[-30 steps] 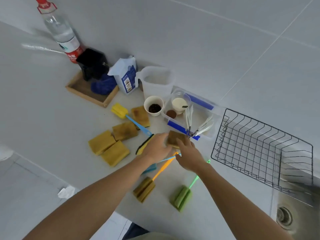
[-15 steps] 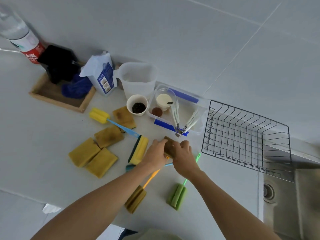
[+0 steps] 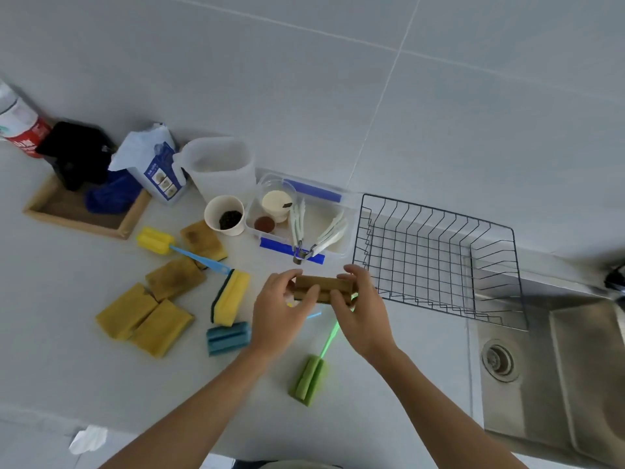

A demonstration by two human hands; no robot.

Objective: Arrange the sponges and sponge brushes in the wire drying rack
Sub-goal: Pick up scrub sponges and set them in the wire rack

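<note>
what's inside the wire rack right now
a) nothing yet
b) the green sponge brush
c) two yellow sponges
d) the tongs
a: the wire rack shows only bare wires, while the brown sponge is held by both the left hand and the right hand just beside it.

We now hold the brown, stained sponge head (image 3: 323, 288) lifted clear of the countertop, level between our left hand (image 3: 282, 311) and right hand (image 3: 360, 309), closer to the black wire drying rack (image 3: 436, 255) than a second ago. The blue ridged sponge brush head (image 3: 228, 337), earlier hidden under our left forearm, now lies uncovered beside the yellow-and-green scouring sponge (image 3: 231, 296).
</note>
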